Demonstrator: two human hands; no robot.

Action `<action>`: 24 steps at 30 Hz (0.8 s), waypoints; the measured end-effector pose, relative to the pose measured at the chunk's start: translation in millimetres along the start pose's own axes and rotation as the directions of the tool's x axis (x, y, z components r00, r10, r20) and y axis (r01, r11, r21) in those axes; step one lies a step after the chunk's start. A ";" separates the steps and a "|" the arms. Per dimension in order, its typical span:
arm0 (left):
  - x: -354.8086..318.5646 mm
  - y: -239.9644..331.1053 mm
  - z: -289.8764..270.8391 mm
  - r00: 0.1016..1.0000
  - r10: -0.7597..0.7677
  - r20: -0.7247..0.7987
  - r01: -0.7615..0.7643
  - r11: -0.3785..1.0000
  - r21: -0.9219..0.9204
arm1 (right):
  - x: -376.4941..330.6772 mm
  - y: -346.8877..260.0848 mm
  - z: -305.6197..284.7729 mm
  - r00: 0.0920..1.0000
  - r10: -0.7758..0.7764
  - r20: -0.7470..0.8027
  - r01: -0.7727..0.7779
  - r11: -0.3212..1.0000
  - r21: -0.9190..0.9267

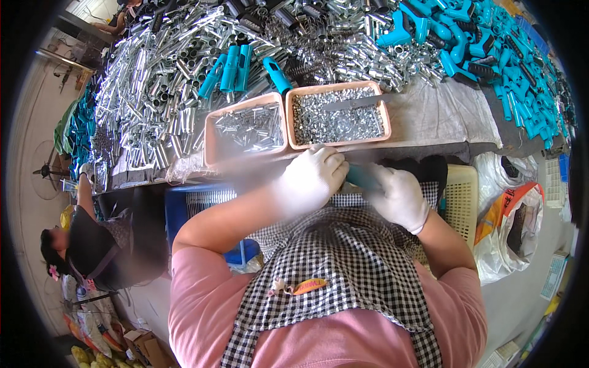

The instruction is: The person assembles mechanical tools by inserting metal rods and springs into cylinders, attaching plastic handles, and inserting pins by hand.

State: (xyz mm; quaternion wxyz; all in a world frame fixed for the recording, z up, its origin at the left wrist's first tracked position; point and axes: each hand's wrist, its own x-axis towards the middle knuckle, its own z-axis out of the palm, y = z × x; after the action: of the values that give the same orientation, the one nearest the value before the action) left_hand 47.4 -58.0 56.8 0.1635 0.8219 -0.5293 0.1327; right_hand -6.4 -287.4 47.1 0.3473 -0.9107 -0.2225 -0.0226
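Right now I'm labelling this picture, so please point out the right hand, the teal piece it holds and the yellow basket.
right hand [399,199], head view: middle of the white glove
teal piece [362,176], head view: its visible, blurred middle
yellow basket [462,205], head view: its perforated wall

Pale wall [38,116], grey floor [514,310], round fan [49,170], cloth-covered worktable [438,116]

We get bright, fairly even light, with small glints on the heaped silvery metal tubes [179,66]. Motion smears the white-gloved right hand [399,197] and the rounded teal piece [363,176]; fisheye distortion bends straight edges outward.
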 end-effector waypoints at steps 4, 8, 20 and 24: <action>-12.3 -2.5 -2.0 0.982 0.116 -0.151 -0.121 0.992 -0.023 | -1.0 -0.9 3.0 0.970 0.111 0.217 -0.228 0.730 0.645; -13.5 -6.6 -12.7 0.990 0.080 0.118 -0.068 0.993 -0.101 | -5.0 9.3 -4.9 0.949 -0.038 0.313 -0.146 0.827 0.543; 31.8 -85.4 16.2 0.818 -0.554 0.152 0.552 0.832 0.058 | -4.5 -2.7 -19.3 0.882 0.393 0.260 -0.404 0.344 0.848; 32.2 -85.3 25.2 0.760 -0.635 0.143 0.620 0.773 0.138 | -2.7 -1.8 -20.6 0.856 0.429 0.290 -0.405 0.207 0.890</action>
State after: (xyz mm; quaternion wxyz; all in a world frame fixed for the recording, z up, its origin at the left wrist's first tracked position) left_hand 139.4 -62.0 35.5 0.1156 0.9660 -0.2305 0.0165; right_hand -7.2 -300.5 63.3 0.7969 -0.5691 0.0625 0.1928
